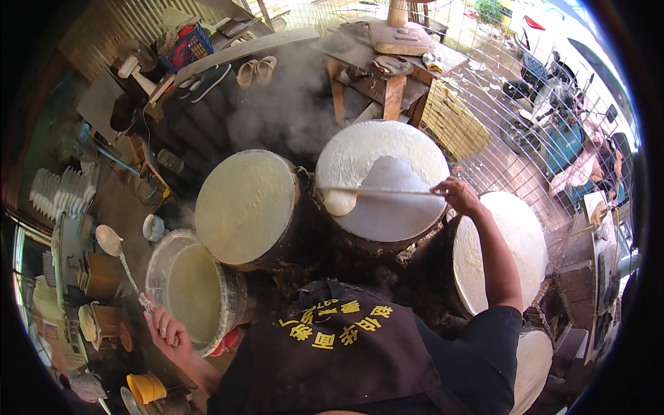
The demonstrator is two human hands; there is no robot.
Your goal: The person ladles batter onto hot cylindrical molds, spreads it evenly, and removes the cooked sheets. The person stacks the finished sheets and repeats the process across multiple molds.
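Note:
My left hand (166, 328) is closed round the handle of a batter-smeared ladle (109, 240), raised beside a large tub (230, 294) of pale batter (194, 287). My right hand (458, 196) grips one end of a thin, long stick (398, 191), which lies level across the middle round griddle (391, 218). A white batter layer (377, 142) curves along that griddle's far and side edges; its middle and near part is smooth and grey. Near the stick's left end, a soft pale lump (340, 203) bulges at the griddle's left side.
Pale round sheets cover the left griddle (245, 207) and right griddle (499, 249); another round top (532, 373) is partly visible lower right. Steam rises behind. A wooden table (393, 97) and wire fence (477, 124) stand beyond. A yellow bucket (146, 388) sits lower left.

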